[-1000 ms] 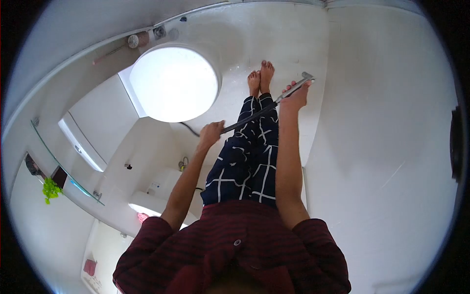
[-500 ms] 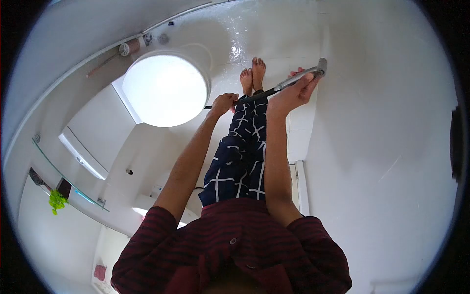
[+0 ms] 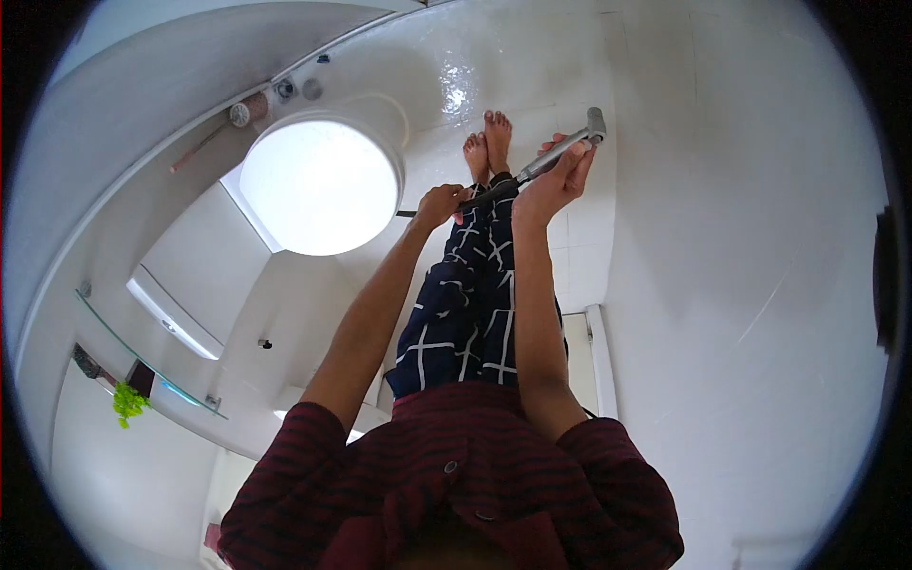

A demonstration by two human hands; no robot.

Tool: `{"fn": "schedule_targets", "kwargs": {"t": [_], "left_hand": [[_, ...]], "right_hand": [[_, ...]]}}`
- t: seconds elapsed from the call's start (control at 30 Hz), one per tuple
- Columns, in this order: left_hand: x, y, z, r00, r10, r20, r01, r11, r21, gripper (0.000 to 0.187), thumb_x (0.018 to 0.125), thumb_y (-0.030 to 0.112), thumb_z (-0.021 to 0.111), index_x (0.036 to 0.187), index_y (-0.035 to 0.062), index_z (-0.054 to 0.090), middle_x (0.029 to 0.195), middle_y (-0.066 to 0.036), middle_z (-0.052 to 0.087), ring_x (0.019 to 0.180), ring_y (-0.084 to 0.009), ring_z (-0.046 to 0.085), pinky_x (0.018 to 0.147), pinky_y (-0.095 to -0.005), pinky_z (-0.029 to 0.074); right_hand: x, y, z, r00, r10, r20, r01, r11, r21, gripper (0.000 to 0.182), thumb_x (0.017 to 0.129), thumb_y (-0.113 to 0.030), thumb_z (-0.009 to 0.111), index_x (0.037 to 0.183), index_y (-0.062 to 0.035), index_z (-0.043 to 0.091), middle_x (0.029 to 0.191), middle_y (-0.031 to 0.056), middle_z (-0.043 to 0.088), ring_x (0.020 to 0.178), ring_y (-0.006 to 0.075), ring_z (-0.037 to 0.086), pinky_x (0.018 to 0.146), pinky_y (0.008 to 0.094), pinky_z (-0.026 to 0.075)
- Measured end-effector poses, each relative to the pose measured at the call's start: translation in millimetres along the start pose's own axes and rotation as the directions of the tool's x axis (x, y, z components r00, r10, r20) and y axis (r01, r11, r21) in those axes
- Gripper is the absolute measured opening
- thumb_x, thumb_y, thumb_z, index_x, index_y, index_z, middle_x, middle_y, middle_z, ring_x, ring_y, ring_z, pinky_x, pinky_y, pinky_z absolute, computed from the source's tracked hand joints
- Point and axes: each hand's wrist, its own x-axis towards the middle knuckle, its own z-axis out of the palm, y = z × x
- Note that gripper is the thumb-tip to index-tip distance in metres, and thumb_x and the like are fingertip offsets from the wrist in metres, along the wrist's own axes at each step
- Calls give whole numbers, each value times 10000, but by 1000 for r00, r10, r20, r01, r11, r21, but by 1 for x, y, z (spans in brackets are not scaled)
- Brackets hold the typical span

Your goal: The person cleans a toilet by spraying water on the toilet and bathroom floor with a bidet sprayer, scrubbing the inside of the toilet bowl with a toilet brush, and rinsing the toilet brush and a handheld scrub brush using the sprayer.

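Shiny pale floor [image 3: 427,71] below me, white toilet [image 3: 321,187] off to my left. My left hand [image 3: 439,202] had its fingers curled round the black hose [image 3: 494,194], and my right hand [image 3: 554,187] was gripping the metal bidet sprayer [image 3: 539,165] at its end, head poking out past my fingers.

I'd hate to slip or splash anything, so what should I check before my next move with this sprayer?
1. Right hand gripping the bidet sprayer: ok, fingers wrapped around its metal handle.
2. Left hand steadying the black hose: ok, closed around it.
3. Water off: cannot tell; no jet is discernible, but a fine spray might not show.
4. Dry footing: not ok; a shiny, apparently wet floor patch lies just beyond the bare feet.
5. Toilet lid down: probably ok, though glare washes out detail.
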Motion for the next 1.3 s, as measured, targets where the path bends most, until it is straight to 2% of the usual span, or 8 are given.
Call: {"fn": "schedule_targets", "kwargs": {"t": [0.43,0.57,0.63,0.73,0.93,0.97,1.1,1.3], "left_hand": [[-22,-14,9,998,-37,43,41,994,-101,404,869,417,395,826,85,620,566,-36,612,642,-176,587,632,-310,429],[-25,-22,12,997,-51,49,60,979,-196,336,864,361,436,829,78,615,602,-40,621,644,-171,593,618,-299,434],[-26,-29,19,981,26,-191,-58,985,-160,253,850,289,480,833,73,610,644,-44,629,651,-166,600,611,-299,439],[-34,-4,11,792,50,-609,-293,905,-307,60,803,63,558,842,52,602,724,-51,635,657,-117,598,604,-270,444],[-145,160,-82,454,101,-885,-797,490,-354,16,757,-17,592,755,-3,584,737,-95,591,630,-131,504,567,-249,422],[-161,175,-95,228,304,-925,-942,308,-131,66,757,39,610,729,11,557,730,-101,581,615,-151,498,542,-250,405],[-240,248,-114,378,414,-828,-894,-69,-443,304,696,294,709,618,174,440,579,65,464,550,-90,389,536,-245,303],[-273,260,-118,547,375,-748,-816,39,-577,247,706,188,707,623,199,475,570,109,477,546,-46,371,518,-212,257]], "right_hand": [[-10,15,19,960,206,191,-255,923,289,274,889,-274,482,1067,-69,516,743,31,562,542,63,482,470,175,398],[-11,40,15,923,284,260,-318,943,97,357,892,-206,475,1210,-55,418,773,33,545,513,48,457,442,153,366],[-12,48,16,919,246,308,-287,953,97,304,892,-207,475,1151,-50,446,752,31,533,517,50,465,438,159,372],[-12,48,20,913,207,352,-258,961,104,237,893,-207,472,1065,-43,471,721,29,510,517,53,472,426,170,374],[-3,42,17,891,277,358,-315,948,49,285,892,-234,478,1095,-36,494,713,29,507,508,55,461,415,173,362],[-4,44,16,894,265,363,-300,953,45,301,890,-243,483,1105,-33,496,703,29,508,502,55,457,414,172,358],[-5,40,12,892,280,354,-328,941,83,362,877,-267,507,1142,-21,488,652,31,510,475,52,430,417,179,351],[-7,42,11,884,268,383,-341,931,134,386,866,-293,525,1121,-5,493,617,25,503,451,57,410,413,203,347]]}}
